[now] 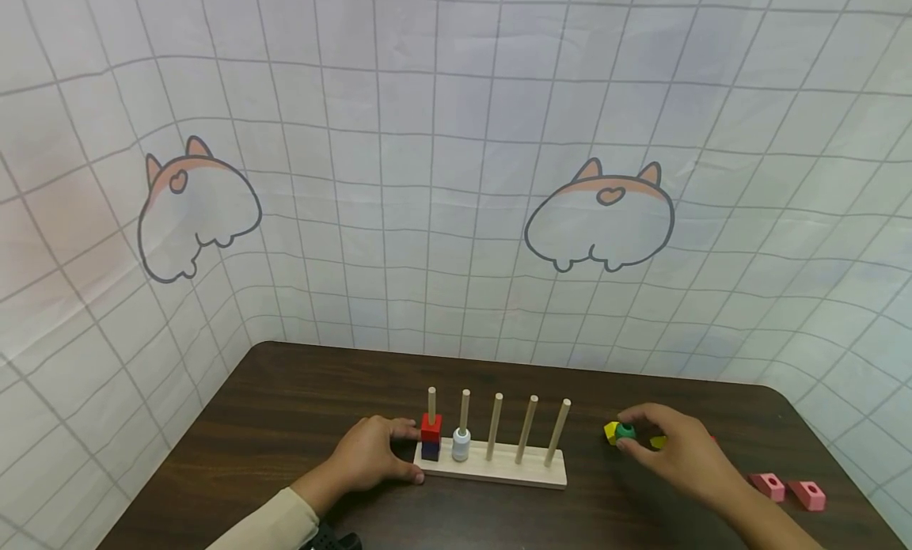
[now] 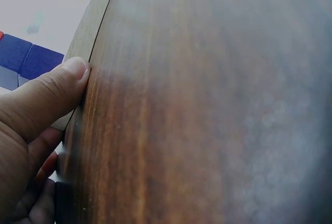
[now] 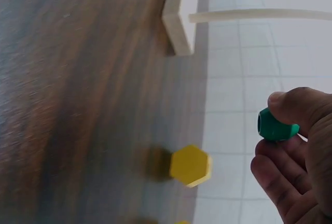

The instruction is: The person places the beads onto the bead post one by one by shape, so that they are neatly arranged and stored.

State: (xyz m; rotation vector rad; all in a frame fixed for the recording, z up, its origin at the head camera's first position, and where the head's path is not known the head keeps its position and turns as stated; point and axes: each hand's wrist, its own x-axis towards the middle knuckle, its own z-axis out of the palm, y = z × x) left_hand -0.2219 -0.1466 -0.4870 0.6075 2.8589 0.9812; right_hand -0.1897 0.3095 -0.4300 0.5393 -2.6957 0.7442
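A wooden peg rack with several upright pegs lies on the table. Its leftmost peg carries a red block over a dark blue block. White beads sit on the peg beside it. My left hand grips the rack's left end, thumb against the front edge. Off to the right of the rack, my right hand pinches a green bead between thumb and fingers, raised off the table. Just left of that bead in the head view is a yellow hexagonal block.
Two pink blocks with holes lie to the right of my right forearm. Another yellow piece and a bit of red show around my right hand, partly hidden. A grid-patterned cloth hangs behind the dark wooden table.
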